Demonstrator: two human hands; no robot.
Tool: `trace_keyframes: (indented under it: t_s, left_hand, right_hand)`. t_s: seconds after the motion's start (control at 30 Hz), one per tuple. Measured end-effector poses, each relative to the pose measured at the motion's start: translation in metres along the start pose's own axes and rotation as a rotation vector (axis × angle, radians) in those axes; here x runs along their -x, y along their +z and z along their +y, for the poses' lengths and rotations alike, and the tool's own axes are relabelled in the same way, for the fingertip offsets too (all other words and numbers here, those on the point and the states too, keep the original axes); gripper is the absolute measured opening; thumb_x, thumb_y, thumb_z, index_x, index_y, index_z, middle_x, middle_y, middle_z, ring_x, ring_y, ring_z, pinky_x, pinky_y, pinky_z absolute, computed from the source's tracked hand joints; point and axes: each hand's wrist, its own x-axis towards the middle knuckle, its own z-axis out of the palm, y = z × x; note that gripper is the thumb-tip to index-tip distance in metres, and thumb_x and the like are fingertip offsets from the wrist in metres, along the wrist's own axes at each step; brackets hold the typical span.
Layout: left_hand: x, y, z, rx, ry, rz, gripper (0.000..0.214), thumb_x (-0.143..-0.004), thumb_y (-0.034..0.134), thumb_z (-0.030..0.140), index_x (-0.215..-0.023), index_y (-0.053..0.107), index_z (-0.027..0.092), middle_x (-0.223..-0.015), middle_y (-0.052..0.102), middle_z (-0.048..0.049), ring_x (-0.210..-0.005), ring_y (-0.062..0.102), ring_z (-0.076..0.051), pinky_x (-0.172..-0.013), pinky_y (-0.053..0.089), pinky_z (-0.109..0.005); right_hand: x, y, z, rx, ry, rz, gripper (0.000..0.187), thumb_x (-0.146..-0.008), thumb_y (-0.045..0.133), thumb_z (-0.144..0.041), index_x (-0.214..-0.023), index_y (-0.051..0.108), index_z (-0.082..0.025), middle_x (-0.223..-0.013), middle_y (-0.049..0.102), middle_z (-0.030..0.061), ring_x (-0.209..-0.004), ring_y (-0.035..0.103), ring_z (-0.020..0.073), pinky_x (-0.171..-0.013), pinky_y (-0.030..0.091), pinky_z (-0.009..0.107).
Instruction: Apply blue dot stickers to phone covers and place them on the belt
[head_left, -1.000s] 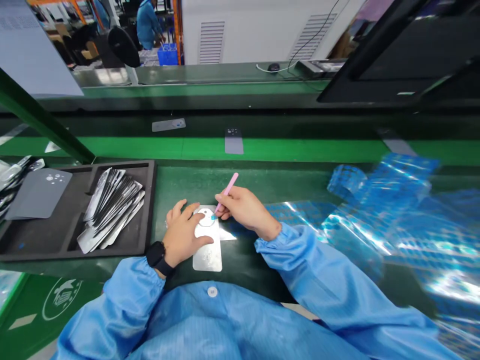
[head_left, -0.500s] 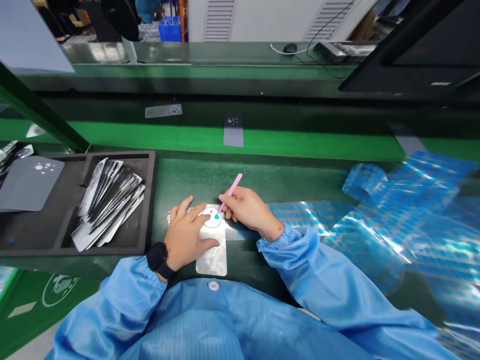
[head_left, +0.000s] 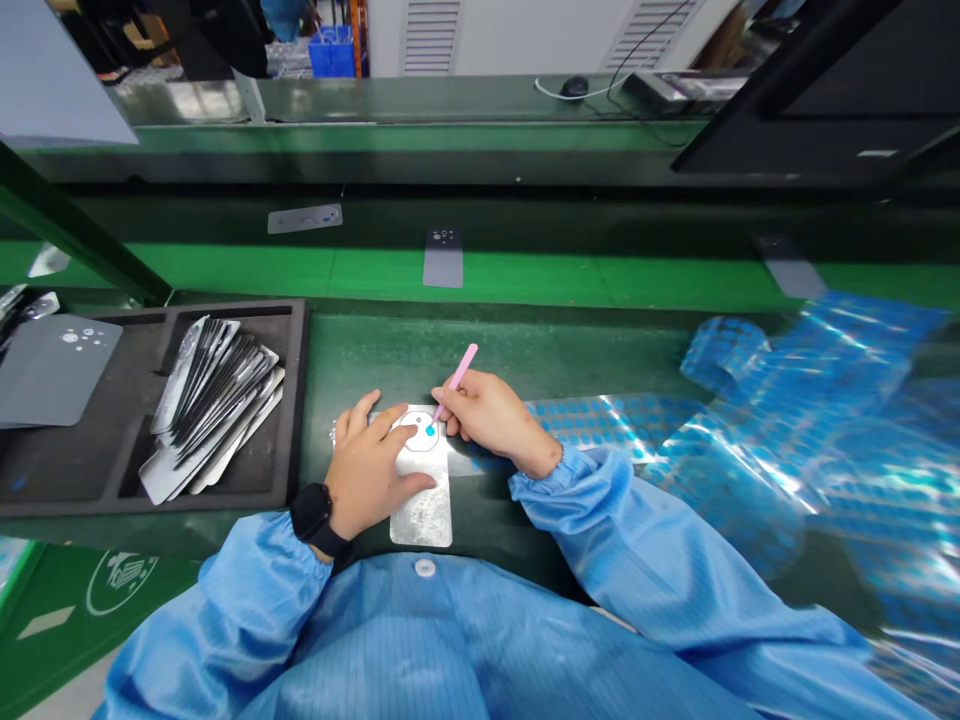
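A thin silvery rectangular plate [head_left: 421, 505], like a phone's back cover, lies flat on the green bench in front of me. Near its far end is a white octagonal patch with holes and a small blue round sticker [head_left: 430, 430]. My left hand [head_left: 375, 475] rests over the plate's left side with fingers spread, some fingertips by the patch. Between the thumb and fingers of my right hand [head_left: 491, 415] is a slim pink pair of tweezers [head_left: 459, 375]. The tip points down at the blue sticker; whether it touches is too small to tell.
A black tray [head_left: 296, 400] on the left holds a fanned stack of plates [head_left: 217, 410] and grey plates [head_left: 56, 370]. Clear film with blue dots [head_left: 622, 420] spreads across the right. Beyond, a green belt [head_left: 525, 275] carries several plates, including a grey one [head_left: 443, 260].
The plates on the green belt have shifted left. Both hands, the tweezers and the plate under them keep nearly the same places; the whole view has moved slightly.
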Motion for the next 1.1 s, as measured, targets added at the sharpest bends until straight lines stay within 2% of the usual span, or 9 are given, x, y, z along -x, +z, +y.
trace_keyframes:
  t_s: [0.27,0.87,1.1]
  left_hand:
    - [0.0003,-0.0004,-0.0006,-0.009,0.003,-0.01,0.053,-0.065,0.081,0.045,-0.112,0.068,0.024,-0.129,0.062,-0.0104,-0.134,0.035,-0.04,-0.102,0.033,-0.06]
    - [-0.0011,-0.0026,0.0007,-0.045,0.008,-0.043,0.056,-0.067,0.08,0.047,-0.114,0.066,0.022,-0.131,0.06,-0.0112,-0.133,0.035,-0.04,-0.101,0.032,-0.059]
    - [-0.0023,-0.0077,0.0046,-0.104,0.015,-0.103,0.046,-0.071,0.077,0.047,-0.114,0.067,0.033,-0.133,0.057,-0.0084,-0.134,0.03,-0.042,-0.095,0.032,-0.06]
  right_hand:
    - [-0.0027,0.0007,0.0043,-0.058,0.008,-0.007,0.026,-0.09,0.053,-0.021,-0.065,0.056,-0.016,-0.046,0.059,-0.0015,-0.034,0.049,0.007,-0.035,0.036,0.017]
    - [-0.0021,0.0008,0.0033,0.099,-0.066,0.0,0.024,-0.089,0.052,-0.022,-0.067,0.057,-0.017,-0.05,0.061,-0.0016,-0.039,0.055,0.009,-0.044,0.04,0.019]
    - [-0.0017,0.0013,0.0041,0.081,-0.065,0.007,0.021,-0.089,0.053,-0.021,-0.069,0.057,-0.016,-0.051,0.062,-0.0024,-0.04,0.056,0.0089,-0.046,0.041,0.019]
